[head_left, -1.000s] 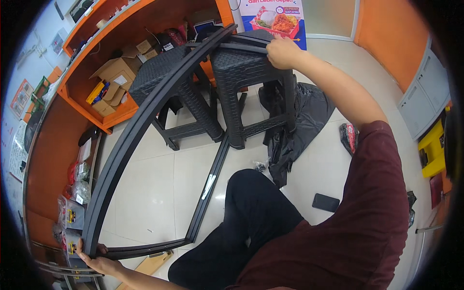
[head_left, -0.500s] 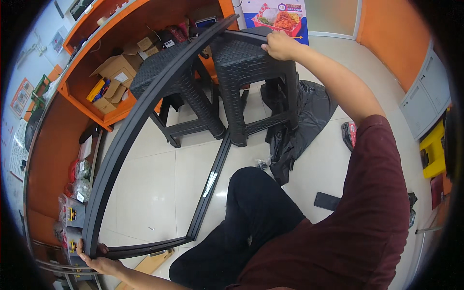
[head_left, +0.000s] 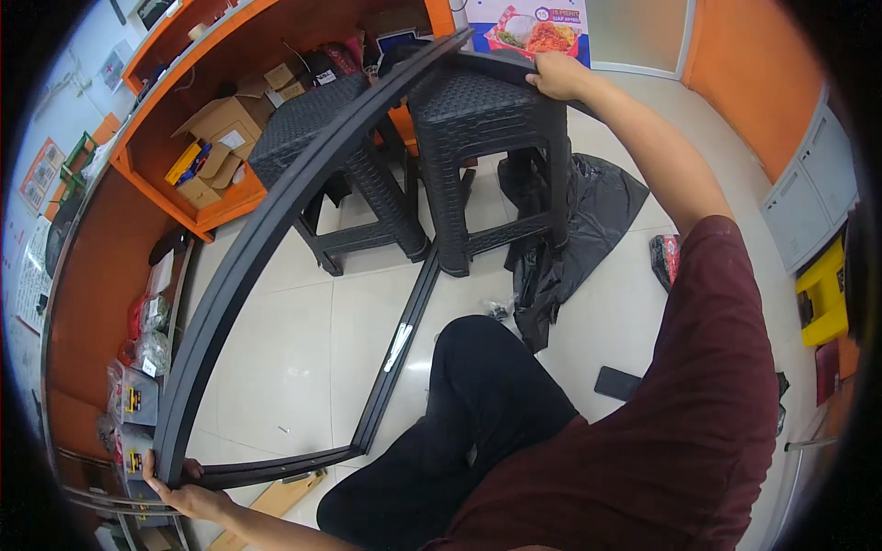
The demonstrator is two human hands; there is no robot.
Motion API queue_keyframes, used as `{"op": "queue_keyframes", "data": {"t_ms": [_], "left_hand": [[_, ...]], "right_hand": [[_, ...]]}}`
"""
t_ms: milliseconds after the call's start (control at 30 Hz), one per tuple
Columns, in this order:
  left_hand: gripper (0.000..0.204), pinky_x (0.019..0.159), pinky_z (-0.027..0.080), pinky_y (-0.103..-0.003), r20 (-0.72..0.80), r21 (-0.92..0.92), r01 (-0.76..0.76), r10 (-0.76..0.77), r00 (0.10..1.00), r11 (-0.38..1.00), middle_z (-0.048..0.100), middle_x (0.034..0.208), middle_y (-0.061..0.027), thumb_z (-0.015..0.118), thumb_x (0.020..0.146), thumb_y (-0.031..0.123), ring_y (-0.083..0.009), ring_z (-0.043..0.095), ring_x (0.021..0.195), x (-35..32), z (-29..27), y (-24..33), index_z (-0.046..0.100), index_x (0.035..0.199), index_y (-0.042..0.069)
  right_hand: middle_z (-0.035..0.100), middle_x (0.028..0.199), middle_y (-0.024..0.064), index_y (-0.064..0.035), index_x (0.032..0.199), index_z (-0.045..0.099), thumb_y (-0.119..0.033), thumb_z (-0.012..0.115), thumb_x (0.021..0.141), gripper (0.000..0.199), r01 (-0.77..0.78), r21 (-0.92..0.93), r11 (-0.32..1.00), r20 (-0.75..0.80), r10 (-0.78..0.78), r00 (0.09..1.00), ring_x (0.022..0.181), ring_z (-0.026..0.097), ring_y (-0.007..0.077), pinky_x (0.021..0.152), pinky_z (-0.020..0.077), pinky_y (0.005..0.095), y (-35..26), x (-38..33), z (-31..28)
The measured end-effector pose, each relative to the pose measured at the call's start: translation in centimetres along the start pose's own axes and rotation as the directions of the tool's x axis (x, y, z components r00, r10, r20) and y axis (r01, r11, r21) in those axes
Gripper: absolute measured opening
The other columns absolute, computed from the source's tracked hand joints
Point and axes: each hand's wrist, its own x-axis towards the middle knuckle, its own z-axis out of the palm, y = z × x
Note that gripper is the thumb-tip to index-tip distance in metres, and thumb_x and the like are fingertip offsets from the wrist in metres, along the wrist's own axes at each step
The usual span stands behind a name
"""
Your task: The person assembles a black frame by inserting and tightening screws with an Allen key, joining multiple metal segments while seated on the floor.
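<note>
Both my hands hold a large dark grey frame of grooved bars, tilted up off the floor. My left hand is closed around its lower left corner, the thumb on the outer side. At the top, my right hand grips the short bar near the right stool's seat, fingers wrapped over it. The long bar crosses in front of the left black plastic stool. Behind the upper short bar stands the right black plastic stool. A lower bar of the frame slants along the floor beside my knee, with a shiny strip on it.
Under and beside the right stool lies a black plastic bag. A dark phone is on the tiles to my right. An orange shelf with cardboard boxes stands at the far left. A wooden board lies near my left forearm.
The frame's upper end and my right hand have shifted slightly to the right. My left hand keeps its hold on the lower corner.
</note>
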Motion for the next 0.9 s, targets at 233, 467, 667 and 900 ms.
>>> {"op": "queue_keyframes", "data": {"t_ms": [233,467,667,900], "left_hand": [[0.045,0.049,0.031,-0.024,0.051,0.018,-0.011,0.01,0.999,1.0,0.047,0.068,-0.0028,0.029,0.109,0.039,-0.0108,0.037,0.051,0.4,-0.8,-0.3,0.061,0.122,0.011],[0.045,0.048,0.03,-0.023,0.045,-0.011,-0.001,0.001,0.999,1.0,0.046,0.067,-0.0024,0.03,0.108,0.039,-0.0099,0.037,0.051,0.2,-0.4,-0.2,0.061,0.121,0.01],[0.045,0.048,0.03,-0.022,0.061,0.016,-0.019,0.018,0.998,1.0,0.048,0.07,-0.0032,0.029,0.109,0.04,-0.0099,0.038,0.051,0.3,-0.8,-0.7,0.06,0.122,0.01],[0.046,0.048,0.031,-0.022,0.063,0.002,0.008,-0.009,0.998,1.0,0.049,0.071,-0.0033,0.028,0.11,0.041,-0.0094,0.038,0.051,0.4,-0.9,-0.3,0.06,0.122,0.01]], "right_hand": [[0.068,0.116,0.0264,0.0048,0.116,0.065,-0.035,0.07,0.093,0.047,-0.014,-0.069,0.997,0.087,0.02,0.996,0.111,0.066,0.0416,0.095,0.0526,0.0487,-1.8,-0.2,-0.5],[0.068,0.119,0.025,0.0033,0.127,0.064,-0.036,0.074,0.089,0.055,0.221,0.122,0.968,0.055,-0.229,0.972,0.113,0.066,0.0394,0.098,0.0506,0.045,1.1,0.4,-0.3],[0.069,0.108,0.028,0.0069,0.113,0.067,-0.034,0.074,0.09,0.048,0.231,0.218,0.948,0.022,-0.242,0.97,0.105,0.068,0.0397,0.091,0.0511,0.044,1.5,0.3,0.1],[0.069,0.116,0.0271,0.0067,0.118,0.068,-0.043,0.07,0.093,0.056,0.076,0.182,0.98,0.201,-0.113,0.973,0.111,0.067,0.0389,0.097,0.0505,0.0437,0.1,0.4,-1.1]]}}
